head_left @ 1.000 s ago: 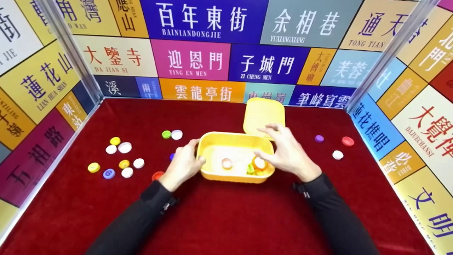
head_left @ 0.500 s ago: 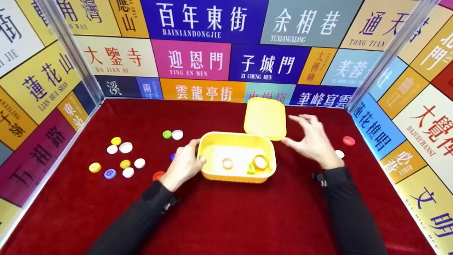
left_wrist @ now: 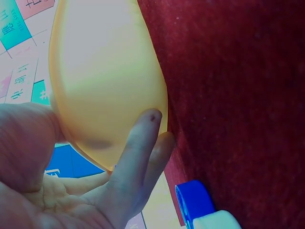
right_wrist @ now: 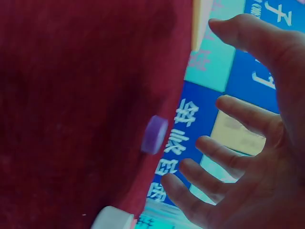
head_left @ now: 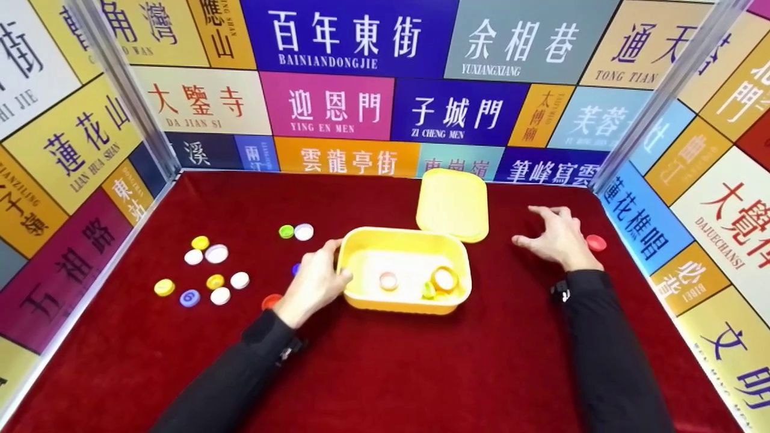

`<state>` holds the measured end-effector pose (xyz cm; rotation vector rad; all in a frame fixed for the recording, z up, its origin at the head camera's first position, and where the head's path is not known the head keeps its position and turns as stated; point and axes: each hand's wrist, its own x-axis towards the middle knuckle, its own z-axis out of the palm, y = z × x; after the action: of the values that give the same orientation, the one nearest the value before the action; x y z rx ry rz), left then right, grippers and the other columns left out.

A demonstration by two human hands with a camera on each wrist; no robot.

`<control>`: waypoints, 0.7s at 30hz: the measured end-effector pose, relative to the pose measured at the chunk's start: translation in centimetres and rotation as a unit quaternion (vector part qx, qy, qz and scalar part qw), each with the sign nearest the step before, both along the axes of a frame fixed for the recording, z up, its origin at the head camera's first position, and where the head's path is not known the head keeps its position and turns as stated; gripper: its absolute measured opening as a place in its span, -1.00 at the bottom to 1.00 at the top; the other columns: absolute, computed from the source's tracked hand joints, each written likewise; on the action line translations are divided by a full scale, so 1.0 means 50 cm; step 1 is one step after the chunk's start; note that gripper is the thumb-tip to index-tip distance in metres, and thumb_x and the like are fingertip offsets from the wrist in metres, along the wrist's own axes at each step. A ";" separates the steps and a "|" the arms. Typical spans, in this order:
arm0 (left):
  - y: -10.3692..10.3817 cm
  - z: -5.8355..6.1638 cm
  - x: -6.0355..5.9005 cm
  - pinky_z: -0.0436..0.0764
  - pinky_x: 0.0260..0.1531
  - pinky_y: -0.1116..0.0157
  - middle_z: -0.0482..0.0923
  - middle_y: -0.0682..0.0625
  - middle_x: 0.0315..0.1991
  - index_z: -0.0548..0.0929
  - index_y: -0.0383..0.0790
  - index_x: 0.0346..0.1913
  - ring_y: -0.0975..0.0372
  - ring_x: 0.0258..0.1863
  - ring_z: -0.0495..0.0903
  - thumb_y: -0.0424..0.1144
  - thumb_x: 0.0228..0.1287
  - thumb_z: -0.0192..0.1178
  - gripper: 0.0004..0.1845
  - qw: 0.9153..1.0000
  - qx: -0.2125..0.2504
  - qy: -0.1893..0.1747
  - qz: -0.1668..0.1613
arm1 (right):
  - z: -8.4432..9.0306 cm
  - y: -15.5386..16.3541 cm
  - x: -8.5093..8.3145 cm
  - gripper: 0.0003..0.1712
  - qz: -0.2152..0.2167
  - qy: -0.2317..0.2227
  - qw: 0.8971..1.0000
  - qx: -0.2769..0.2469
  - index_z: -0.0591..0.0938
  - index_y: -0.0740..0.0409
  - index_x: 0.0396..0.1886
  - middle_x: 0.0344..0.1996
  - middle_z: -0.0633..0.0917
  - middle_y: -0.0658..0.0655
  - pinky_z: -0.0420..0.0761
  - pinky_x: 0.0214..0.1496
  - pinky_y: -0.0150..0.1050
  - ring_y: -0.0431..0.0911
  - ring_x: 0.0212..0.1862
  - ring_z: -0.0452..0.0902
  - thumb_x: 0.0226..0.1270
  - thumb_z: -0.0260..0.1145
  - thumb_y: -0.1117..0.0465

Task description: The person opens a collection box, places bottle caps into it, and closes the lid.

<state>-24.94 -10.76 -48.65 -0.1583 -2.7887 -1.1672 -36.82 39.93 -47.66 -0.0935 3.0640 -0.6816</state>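
Observation:
A yellow plastic box [head_left: 406,305] stands uncovered, with a few bottle caps inside, among them an orange-ringed cap [head_left: 445,278] and a pale cap [head_left: 388,281]. My left hand [head_left: 314,281] grips its left end, thumb at the rim and fingers against the outer wall [left_wrist: 107,86]. To the right, my right hand [head_left: 556,239] hovers over the cloth with spread fingers and holds nothing. Near it in the right wrist view lie a purple cap [right_wrist: 155,135] and a white cap [right_wrist: 113,218]; in the head view the hand hides both. Beyond its wrist is a red cap [head_left: 596,242].
Behind the box lies its yellow lid [head_left: 453,204]. Several caps are scattered on the left, such as a blue cap [head_left: 189,297] and a green cap [head_left: 286,231]. A red cap [head_left: 271,300] sits by my left wrist. Printed panels [head_left: 325,108] enclose the red cloth [head_left: 385,373].
My right hand has moved right, from over the box's right end to above the caps on that side. My left hand has kept its grip on the box.

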 end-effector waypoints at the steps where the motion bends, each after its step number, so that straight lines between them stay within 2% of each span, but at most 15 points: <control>1: 0.000 0.000 0.000 0.88 0.26 -0.06 0.80 -0.36 0.38 0.57 -0.38 0.64 -0.12 0.16 0.88 -0.36 0.46 0.44 -0.29 1.000 0.000 0.000 0.000 | -0.002 0.004 -0.003 0.13 0.000 -0.010 1.000 0.004 0.35 0.11 0.86 0.70 0.22 0.66 0.33 0.56 0.75 0.73 0.66 0.13 0.52 0.59 -0.25; 5: -0.001 0.001 0.001 0.87 0.28 -0.06 0.80 -0.36 0.39 0.57 -0.38 0.64 -0.12 0.17 0.87 -0.36 0.46 0.44 -0.29 1.000 0.002 -0.002 -0.001 | -0.008 0.019 -0.011 0.12 0.007 -0.040 0.999 0.016 0.33 0.22 0.85 0.67 0.24 0.71 0.27 0.64 0.71 0.75 0.65 0.14 0.55 0.57 -0.21; 8: -0.002 -0.002 0.001 0.88 0.25 -0.06 0.81 -0.36 0.36 0.58 -0.38 0.63 -0.11 0.14 0.88 -0.36 0.46 0.44 -0.29 1.000 -0.001 0.000 -0.001 | -0.011 0.027 -0.013 0.06 0.016 -0.045 0.999 0.018 0.37 0.28 0.81 0.64 0.35 0.69 0.26 0.68 0.67 0.71 0.61 0.21 0.58 0.55 -0.16; 11: -0.002 -0.003 0.001 0.88 0.24 -0.05 0.82 -0.35 0.35 0.59 -0.38 0.62 -0.10 0.12 0.88 -0.37 0.45 0.43 -0.30 1.000 0.001 0.004 -0.001 | -0.016 0.030 -0.013 -0.08 0.024 -0.027 0.999 0.014 0.51 0.33 0.71 0.52 0.56 0.63 0.37 0.64 0.59 0.61 0.52 0.40 0.58 0.55 -0.07; 14: -0.003 -0.004 0.001 0.88 0.25 -0.05 0.82 -0.35 0.35 0.60 -0.38 0.61 -0.10 0.12 0.88 -0.38 0.45 0.42 -0.31 1.000 0.003 0.008 -0.001 | -0.022 0.030 -0.011 -0.25 0.024 -0.002 1.000 0.004 0.65 0.34 0.59 0.33 0.74 0.57 0.54 0.49 0.46 0.47 0.35 0.59 0.57 0.56 0.03; 17: -0.003 -0.004 0.000 0.88 0.25 -0.05 0.82 -0.35 0.34 0.60 -0.39 0.61 -0.11 0.11 0.88 -0.39 0.45 0.42 -0.31 1.000 0.003 0.010 -0.002 | -0.027 0.029 -0.007 -0.37 0.016 0.015 1.000 -0.006 0.73 0.33 0.50 0.21 0.81 0.55 0.61 0.38 0.36 0.40 0.24 0.68 0.57 0.55 0.13; 21: -0.002 -0.004 -0.001 0.88 0.24 -0.05 0.83 -0.36 0.33 0.60 -0.39 0.61 -0.11 0.10 0.88 -0.38 0.45 0.42 -0.32 1.000 0.000 0.011 -0.003 | -0.032 0.026 -0.002 -0.55 0.007 0.045 0.999 -0.018 0.81 0.36 0.35 0.18 0.86 0.52 0.70 0.39 0.37 0.43 0.25 0.78 0.55 0.50 0.30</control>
<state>-24.98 -10.88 -48.83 -0.1782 -2.7711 -1.1609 -36.90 41.23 -49.24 -0.1497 3.1338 -0.7522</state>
